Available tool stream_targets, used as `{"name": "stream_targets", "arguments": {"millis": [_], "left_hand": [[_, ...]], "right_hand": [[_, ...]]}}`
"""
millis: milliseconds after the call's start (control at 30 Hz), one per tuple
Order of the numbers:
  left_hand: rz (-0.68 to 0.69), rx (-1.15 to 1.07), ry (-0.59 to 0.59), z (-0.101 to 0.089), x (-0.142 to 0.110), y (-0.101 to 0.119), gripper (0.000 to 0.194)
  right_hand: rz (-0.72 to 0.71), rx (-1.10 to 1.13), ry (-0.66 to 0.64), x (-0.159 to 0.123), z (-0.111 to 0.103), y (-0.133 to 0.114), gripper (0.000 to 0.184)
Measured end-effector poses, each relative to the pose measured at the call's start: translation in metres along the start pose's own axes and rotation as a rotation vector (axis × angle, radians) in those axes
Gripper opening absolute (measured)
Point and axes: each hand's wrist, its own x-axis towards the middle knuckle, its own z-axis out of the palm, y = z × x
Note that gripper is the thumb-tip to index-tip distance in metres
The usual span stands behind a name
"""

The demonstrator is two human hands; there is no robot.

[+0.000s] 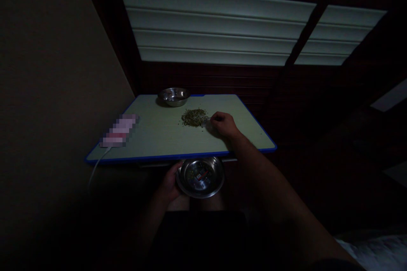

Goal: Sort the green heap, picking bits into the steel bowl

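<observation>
My right hand (223,123) is closed on the thin handle of what looks like a small spoon (204,123). The spoon's tip touches the near right edge of a loose pile of small greenish grains (193,117), perhaps mung beans, spread on a pale tabletop (159,135). Below the table's front edge, over my lap, my left hand (171,183) grips the left rim of a shiny steel bowl (208,189). A few grains seem to lie inside it, among reflections; the dim light hides the detail.
Another steel bowl (174,98) stands at the table's back left. A blurred-out phone-like object (120,130) lies on the left side, with a white cable (97,165) hanging over the edge. Behind the table rises a dark wooden front with pale slatted panels (210,21).
</observation>
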Motion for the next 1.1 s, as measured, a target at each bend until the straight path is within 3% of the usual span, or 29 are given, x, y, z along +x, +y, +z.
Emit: {"name": "stream_targets", "arguments": {"millis": [867,1100], "left_hand": [[0.001,-0.016,-0.048,-0.0021,0.001,-0.0005,0.016],[-0.008,0.008,-0.027,-0.0006,-0.0007,0.0003,0.021]], "right_hand": [[-0.002,0.027,-0.019,-0.0013,-0.0012,-0.002,0.01],[-0.002,0.021,-0.006,-0.0004,-0.001,0.0013,0.012]]}}
